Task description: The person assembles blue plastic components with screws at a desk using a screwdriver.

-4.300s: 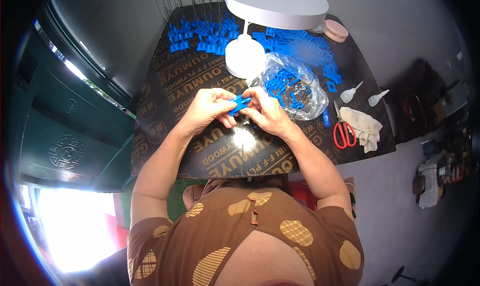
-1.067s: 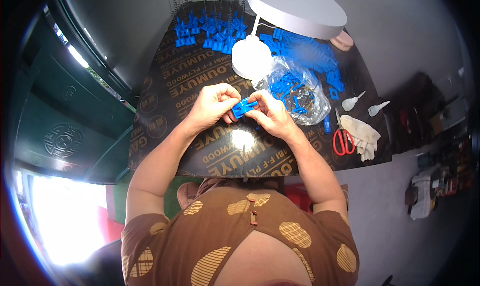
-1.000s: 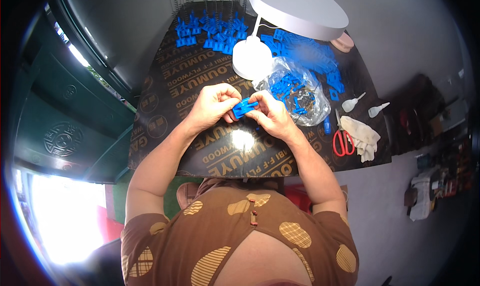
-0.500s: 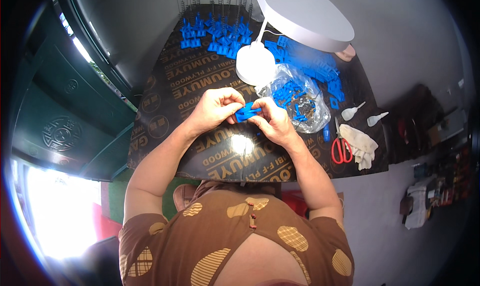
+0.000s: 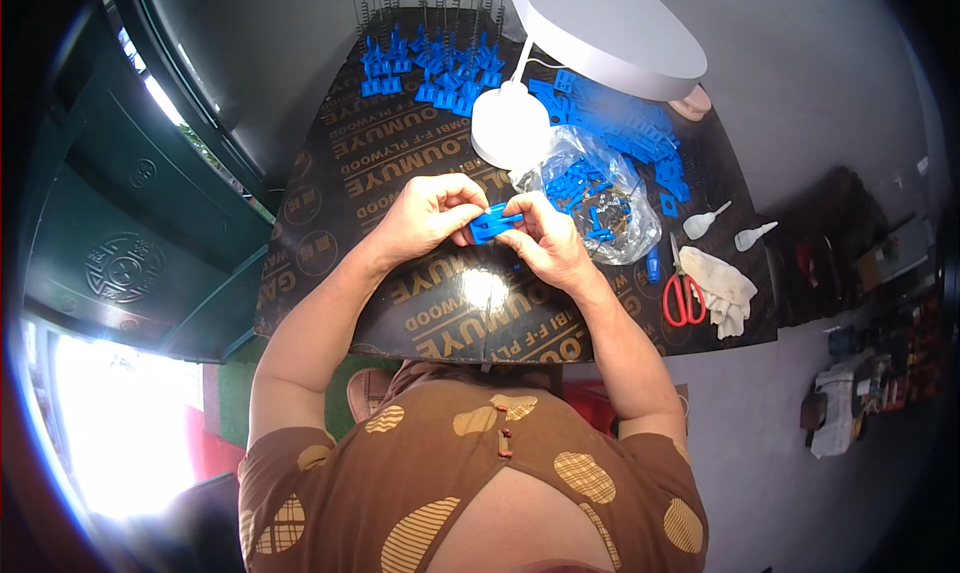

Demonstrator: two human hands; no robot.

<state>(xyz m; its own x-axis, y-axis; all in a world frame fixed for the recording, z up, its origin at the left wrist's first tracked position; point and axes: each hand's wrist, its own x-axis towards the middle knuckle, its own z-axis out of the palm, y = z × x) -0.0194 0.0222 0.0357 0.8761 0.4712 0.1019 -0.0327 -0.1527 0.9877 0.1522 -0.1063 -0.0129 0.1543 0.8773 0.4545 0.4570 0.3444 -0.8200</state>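
A small blue plastic part (image 5: 491, 225) is held between my two hands above the near middle of the table. My left hand (image 5: 432, 216) pinches its left side between thumb and fingers. From the right, my right hand (image 5: 545, 241) grips the same part, thumb below and index finger above. Fingertips cover some of the piece, so its full shape is hidden. Just right of my right hand lies an open clear plastic bag (image 5: 634, 235) with small blue pieces (image 5: 577, 184) and thin dark wire bits in it.
A white lamp base (image 5: 510, 125) stands beyond my hands, under its wide lamp head (image 5: 610, 33). Blue parts with upright springy wires (image 5: 440, 73) fill the back left; a blue heap (image 5: 630, 123) lies back right. Red-handled scissors (image 5: 684, 298), a cloth (image 5: 720, 288) and two white nozzle bottles (image 5: 704, 221) lie right.
Both hands stay in nearly the same place, still gripping the blue plastic part. The part appears slightly turned between the fingers.
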